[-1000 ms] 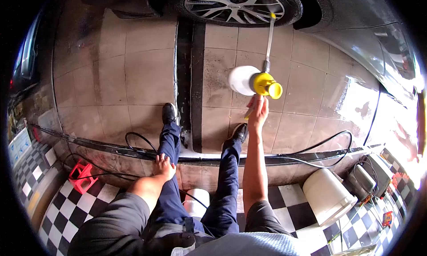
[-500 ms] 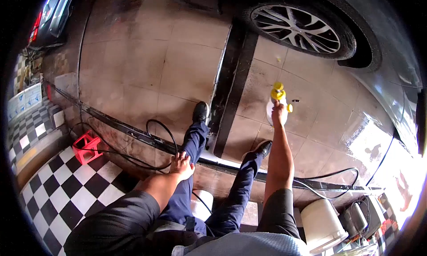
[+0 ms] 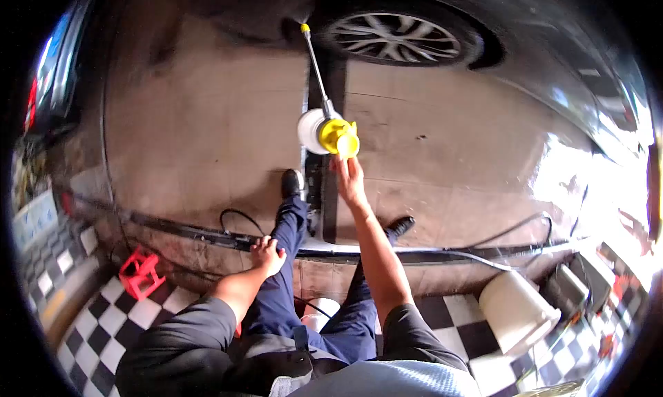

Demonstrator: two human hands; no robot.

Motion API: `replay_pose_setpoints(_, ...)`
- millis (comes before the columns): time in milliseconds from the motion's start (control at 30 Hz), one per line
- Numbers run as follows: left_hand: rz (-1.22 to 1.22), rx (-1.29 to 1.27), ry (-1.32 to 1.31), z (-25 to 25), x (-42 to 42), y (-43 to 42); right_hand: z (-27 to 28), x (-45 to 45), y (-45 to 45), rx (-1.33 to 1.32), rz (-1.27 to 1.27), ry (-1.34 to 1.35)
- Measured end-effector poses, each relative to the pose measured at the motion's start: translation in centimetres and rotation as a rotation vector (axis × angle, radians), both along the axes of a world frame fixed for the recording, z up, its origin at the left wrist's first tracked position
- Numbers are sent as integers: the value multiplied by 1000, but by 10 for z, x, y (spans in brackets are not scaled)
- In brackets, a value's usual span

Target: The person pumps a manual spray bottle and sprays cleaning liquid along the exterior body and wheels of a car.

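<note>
My right hand (image 3: 350, 181), stretched forward at arm's length, is closed round a pump sprayer (image 3: 337, 134) with a yellow head and a white bottle. A thin metal wand runs from it toward the car, ending in a yellow nozzle. Faint mist shows at the nozzle, close to the left side of the car wheel (image 3: 394, 38), which has a silver multi-spoke rim. My left hand (image 3: 268, 255) rests on my left knee with its fingers laid over the trouser leg, holding nothing.
A dark car body (image 3: 539, 59) spans the upper right. A red plastic stool (image 3: 141, 273) stands at left on checkered tiles. A black hose (image 3: 507, 230) crosses the floor at right, near a white bucket (image 3: 514, 311). Another vehicle (image 3: 59, 72) is at far left.
My right hand has swung the sprayer left and turned it, so the wand now shows, pointing toward the wheel. Mist has appeared at its tip. The left hand stays on my knee.
</note>
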State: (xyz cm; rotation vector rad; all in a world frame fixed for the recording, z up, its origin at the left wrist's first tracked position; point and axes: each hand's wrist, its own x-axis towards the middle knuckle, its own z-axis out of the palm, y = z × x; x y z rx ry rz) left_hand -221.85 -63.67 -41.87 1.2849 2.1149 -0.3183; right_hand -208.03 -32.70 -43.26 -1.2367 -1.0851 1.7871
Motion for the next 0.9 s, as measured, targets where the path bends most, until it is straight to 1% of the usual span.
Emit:
replay_pose_setpoints(33, 6, -5, 3, -1, 5, 1, 22, 24, -1, 36, -25, 23)
replay_pose_setpoints(67, -1, -23, -10, -3, 12, 2, 36, 55, -4, -60, -37, 16)
replay_pose_setpoints(100, -4, -45, -15, -6, 16, -1, 45, 79, -5, 15, -124, 30)
replay_pose_setpoints(133, -21, -85, -33, -19, 19, -11, 47, 108, -3, 28, -163, 21)
replay_pose_setpoints(167, 20, -221, -69, -10, 29, -6, 46, 140, 1, 37, -203, 18)
replay_pose_setpoints(200, 45, -266, -78, -9, 37, -6, 46, 164, 7, 11, -261, 15)
replay_pose_setpoints(233, 69, -314, -81, -9, 46, -9, 36, 193, 12, 47, -260, -53)
replay_pose_setpoints(300, 89, -412, -127, -11, 62, -10, 13, 244, 24, -10, -341, -121)
replay_pose_setpoints(333, 105, -465, -143, -7, 70, -8, -9, 270, 28, -45, -363, -184)
replay_pose_setpoints(367, 98, -499, -149, 0, 85, 1, -31, 297, 34, -16, -303, -480)
replay_pose_setpoints(433, 89, -568, -166, 19, 117, 32, -83, 350, 48, 100, -243, -683)
replay_pose_setpoints(467, 131, -586, -188, 30, 138, 53, -87, 380, 60, 100, -212, -710)
replay_pose_setpoints(500, 113, -504, -174, 15, 151, 51, -88, 409, 71, 100, -182, -737)
replay_pose_setpoints(567, 0, -437, -157, 12, 191, 79, -68, 459, 95, 3, -323, -530)
replay_pose_setpoints(633, -28, -402, -289, 39, 247, 131, -64, 505, 115, -136, -442, -375)
replay_pose_setpoints(700, -85, -367, -463, 36, 281, 160, -76, 542, 135, -90, -577, -256)
replay_pose_setpoints(733, -61, -361, -530, 44, 305, 179, -61, 554, 145, -134, -656, -151)
replay_pose_setpoints(767, -53, -353, -571, 38, 323, 187, -45, 566, 155, -73, -678, -96)
replay_pose_setpoints(833, 10, -421, -640, 29, 356, 204, -27, 580, 171, 235, -698, -328)
replay_pose_setpoints(900, -14, -558, -587, 31, 390, 229, -1, 610, 171, 168, -313, -771)
